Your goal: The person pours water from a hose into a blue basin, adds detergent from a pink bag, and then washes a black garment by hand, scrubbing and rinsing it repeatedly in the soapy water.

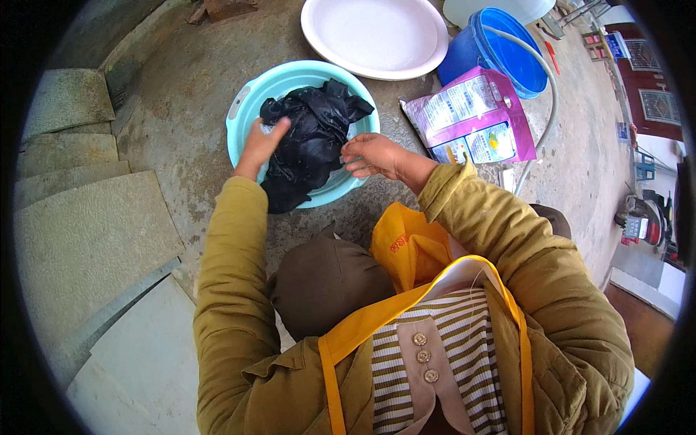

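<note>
A turquoise plastic basin stands on the concrete ground before me, holding a wet black garment. Part of the cloth hangs over the rim nearest me. At the left side of the basin, my left hand touches the garment with thumb and fingers spread; some of its fingers are hidden behind the cloth. My right hand is over the right rim, fingers bent beside the garment's edge; whether it grips any cloth cannot be told. Some suds or water show around the garment.
Beyond the basin lies a wide pale pink tub. To the right are a purple printed plastic bag, a blue bucket and a grey hose. A red brush-like object lies farther off. Stone slabs are stacked at left.
</note>
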Available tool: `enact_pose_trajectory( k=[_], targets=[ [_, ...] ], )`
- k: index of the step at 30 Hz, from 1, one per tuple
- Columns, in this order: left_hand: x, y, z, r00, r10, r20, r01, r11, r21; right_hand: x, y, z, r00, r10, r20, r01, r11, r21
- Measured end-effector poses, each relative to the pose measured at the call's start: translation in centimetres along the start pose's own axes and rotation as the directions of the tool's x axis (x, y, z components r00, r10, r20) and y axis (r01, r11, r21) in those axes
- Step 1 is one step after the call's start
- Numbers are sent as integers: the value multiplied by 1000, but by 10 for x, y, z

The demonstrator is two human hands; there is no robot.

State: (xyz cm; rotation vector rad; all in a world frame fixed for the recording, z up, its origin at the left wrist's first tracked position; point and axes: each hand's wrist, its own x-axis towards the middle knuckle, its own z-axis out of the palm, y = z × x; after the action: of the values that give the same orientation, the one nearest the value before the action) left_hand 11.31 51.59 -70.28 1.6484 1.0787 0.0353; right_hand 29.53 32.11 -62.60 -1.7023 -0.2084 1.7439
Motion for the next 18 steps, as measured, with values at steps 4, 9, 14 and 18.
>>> enact_pose_trajectory(
  k=[4, 9, 14, 18],
  targets=[
    [-4, -11, 38, 964, 151, 218, -218, 920, 326, 2, 3, -3, 1000, -2, -13, 3, 997, 73],
    [4, -16, -9, 981, 94, 169, -158, 895, 417, -3, 6, -7, 999, -6, -42, 9, 997, 72],
    [22, -25, -25, 912, 250, -325, -56, 862, 504, -5, 4, -4, 999, -17, -48, 21, 996, 86],
    [4, -55, 50, 892, 393, -222, 13, 469, 883, -3, 2, 5, 999, -42, -6, 43, 996, 82]
  ],
)
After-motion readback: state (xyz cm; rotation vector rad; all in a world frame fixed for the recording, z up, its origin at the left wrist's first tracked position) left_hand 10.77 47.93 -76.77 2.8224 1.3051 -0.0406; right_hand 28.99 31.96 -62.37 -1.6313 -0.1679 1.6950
